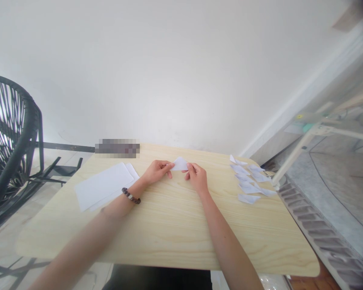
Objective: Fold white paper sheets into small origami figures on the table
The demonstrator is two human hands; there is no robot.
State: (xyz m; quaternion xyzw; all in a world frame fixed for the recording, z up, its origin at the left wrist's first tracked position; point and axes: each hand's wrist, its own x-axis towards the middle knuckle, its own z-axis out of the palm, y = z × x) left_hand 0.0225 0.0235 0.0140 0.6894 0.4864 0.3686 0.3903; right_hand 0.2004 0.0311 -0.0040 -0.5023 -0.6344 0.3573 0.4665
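Note:
Between my two hands is a small folded piece of white paper (180,163), roughly triangular with its point away from me. My left hand (157,170), with a dark bead bracelet (131,196) on the wrist, pinches its left corner between thumb and fingers. The right corner is pinched the same way by my right hand (197,176). Flat white sheets (104,186) lie stacked a little askew to the left of my left hand. Several folded white paper pieces (249,199) are set out in rough rows on the right side.
A light wood table (175,229) stands against a white wall (181,72). At its back left is a blurred-out dark object (117,148). A black woven chair (27,108) is at the left. To the right are a white metal frame (302,151) and a bed-like surface (335,201).

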